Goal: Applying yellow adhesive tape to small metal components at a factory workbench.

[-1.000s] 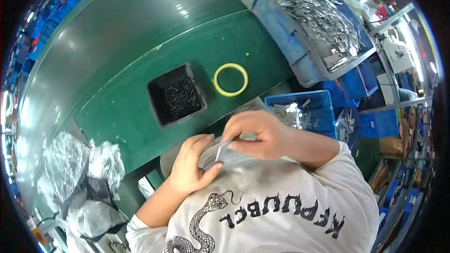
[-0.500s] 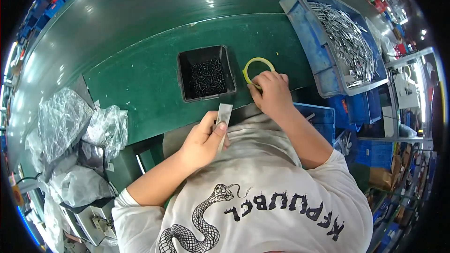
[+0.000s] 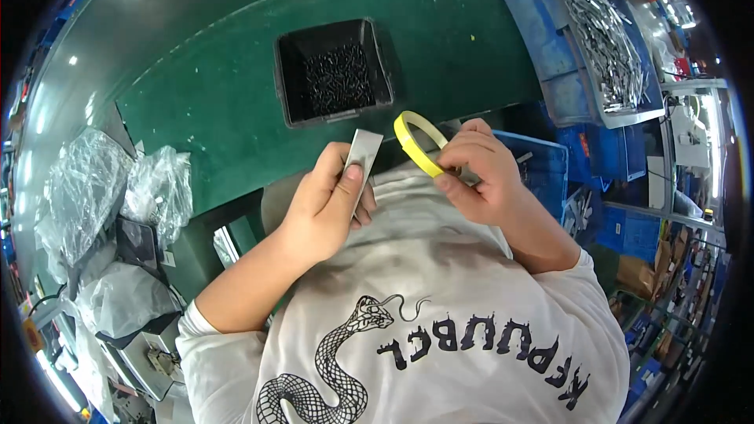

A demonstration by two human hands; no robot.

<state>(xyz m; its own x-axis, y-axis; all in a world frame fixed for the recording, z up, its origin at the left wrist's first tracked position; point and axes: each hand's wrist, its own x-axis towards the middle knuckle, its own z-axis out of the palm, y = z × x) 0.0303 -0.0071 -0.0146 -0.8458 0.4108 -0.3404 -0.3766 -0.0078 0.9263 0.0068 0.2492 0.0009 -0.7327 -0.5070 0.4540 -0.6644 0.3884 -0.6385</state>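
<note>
My left hand (image 3: 320, 206) is closed around a flat, silvery metal strip (image 3: 367, 147), its thumb pressed on the face. The strip stands tilted, upper end free; its lower part is hidden by the fingers. In my right hand (image 3: 488, 171), thumb and fingers pinch the near side of a narrow roll of yellow tape (image 3: 414, 152). The roll hangs in the air in front of my shirt, tilted so its hollow middle shows. Strip and roll are close together but apart. Beyond them sits a black plastic bin (image 3: 282, 71) holding many small black parts (image 3: 338, 78).
The green tabletop (image 3: 212, 118) spreads ahead. At the far right, a large blue crate (image 3: 550, 47) holds a heap of thin metal pieces (image 3: 609, 39). More blue crates (image 3: 534, 161) stand below it. Clear plastic bags (image 3: 86, 188) crowd the left side.
My right hand has lifted the tape roll off the table and brought it nearer to me, tilting it. My left hand keeps the metal strip. The whole view has shifted, with the bin now higher in it.
</note>
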